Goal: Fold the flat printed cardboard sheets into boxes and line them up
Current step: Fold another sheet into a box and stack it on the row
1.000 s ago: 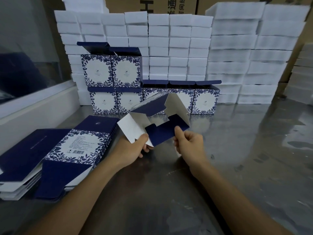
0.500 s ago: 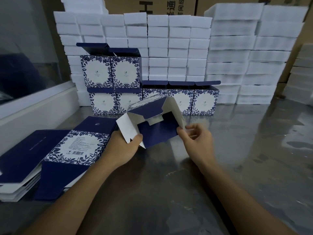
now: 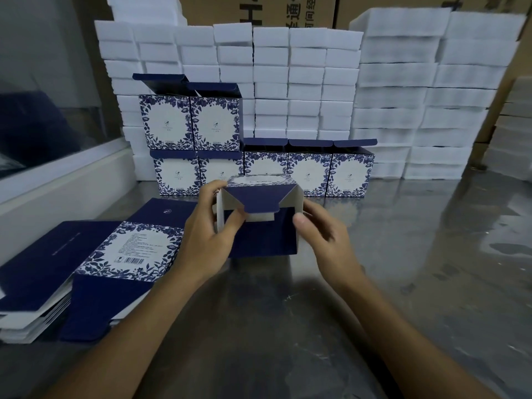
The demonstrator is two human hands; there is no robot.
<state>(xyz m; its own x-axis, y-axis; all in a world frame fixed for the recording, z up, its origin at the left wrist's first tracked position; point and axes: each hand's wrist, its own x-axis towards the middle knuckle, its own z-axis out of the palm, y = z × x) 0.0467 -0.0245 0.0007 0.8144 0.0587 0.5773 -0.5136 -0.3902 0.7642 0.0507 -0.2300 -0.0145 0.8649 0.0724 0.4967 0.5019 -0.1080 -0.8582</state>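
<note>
A half-folded blue-and-white printed box (image 3: 260, 201) is held above the metal table (image 3: 316, 326), its bottom flaps facing me. My left hand (image 3: 207, 234) grips its left side, thumb pressing on the blue tab. My right hand (image 3: 322, 234) holds the right side, thumb on the edge. To the left lies a stack of flat printed sheets (image 3: 86, 263). Behind stand folded boxes (image 3: 308, 172) in a row with lids open, and two more boxes (image 3: 190, 122) sit on top at the left.
Tall stacks of white foam blocks (image 3: 302, 82) fill the back. Brown cartons (image 3: 288, 10) rise behind them. A white ledge with a glass pane (image 3: 57, 174) borders the left side. The table's right part (image 3: 446, 254) is shiny bare metal.
The box turned from an open, tilted shape to squared up with its bottom toward me. Both hands moved onto its sides and the bottom flaps folded inward.
</note>
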